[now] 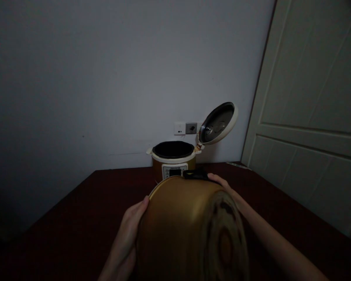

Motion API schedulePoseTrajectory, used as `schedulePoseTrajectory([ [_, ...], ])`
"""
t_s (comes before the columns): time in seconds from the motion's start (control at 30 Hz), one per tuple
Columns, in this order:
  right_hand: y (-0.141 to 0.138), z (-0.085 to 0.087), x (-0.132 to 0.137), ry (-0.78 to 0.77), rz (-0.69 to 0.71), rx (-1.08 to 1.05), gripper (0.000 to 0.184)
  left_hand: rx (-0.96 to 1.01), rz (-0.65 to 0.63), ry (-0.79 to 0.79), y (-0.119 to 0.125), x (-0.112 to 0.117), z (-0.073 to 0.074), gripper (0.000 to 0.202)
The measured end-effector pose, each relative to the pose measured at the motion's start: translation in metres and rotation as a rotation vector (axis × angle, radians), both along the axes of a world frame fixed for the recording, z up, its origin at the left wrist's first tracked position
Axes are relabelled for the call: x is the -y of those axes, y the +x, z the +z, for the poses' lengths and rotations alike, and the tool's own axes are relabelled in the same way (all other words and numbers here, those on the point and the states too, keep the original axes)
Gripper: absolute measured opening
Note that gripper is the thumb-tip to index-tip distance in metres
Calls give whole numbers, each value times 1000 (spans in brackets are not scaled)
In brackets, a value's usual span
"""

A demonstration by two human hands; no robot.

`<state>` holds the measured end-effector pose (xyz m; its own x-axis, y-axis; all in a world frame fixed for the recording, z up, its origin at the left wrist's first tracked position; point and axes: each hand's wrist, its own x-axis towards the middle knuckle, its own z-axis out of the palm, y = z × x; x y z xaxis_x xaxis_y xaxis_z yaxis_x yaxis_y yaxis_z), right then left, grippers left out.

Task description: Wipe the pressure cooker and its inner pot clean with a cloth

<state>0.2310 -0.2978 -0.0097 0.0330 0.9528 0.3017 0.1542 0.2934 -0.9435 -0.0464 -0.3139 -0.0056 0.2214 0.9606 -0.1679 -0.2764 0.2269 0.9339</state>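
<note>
A golden inner pot fills the lower middle, tipped so its worn round bottom faces me. My left hand presses against its left side, thumb near the rim. My right hand wraps over its upper right edge, close to a black handle at the rim. Behind the pot, at the far edge of the dark red table, stands a rice cooker with an empty black well. Its lid is swung open, up and to the right.
A white wall rises behind the table, with a socket and switch plate just above the cooker. A pale panelled door stands at the right. The room is dim.
</note>
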Motion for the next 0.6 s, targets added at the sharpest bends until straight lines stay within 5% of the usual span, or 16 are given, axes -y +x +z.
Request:
schedulePoseTrajectory([
  [0.17,-2,-16,9,-154,-107,-468,28,101,-66,-124,3,-11,-7,32],
  [0.4,-8,-26,16,65,-286,-646,24,434,-232,-427,0,-22,-32,31],
  [0.6,-16,-35,36,-27,-229,-838,32,548,-179,-439,2,-17,-36,29],
])
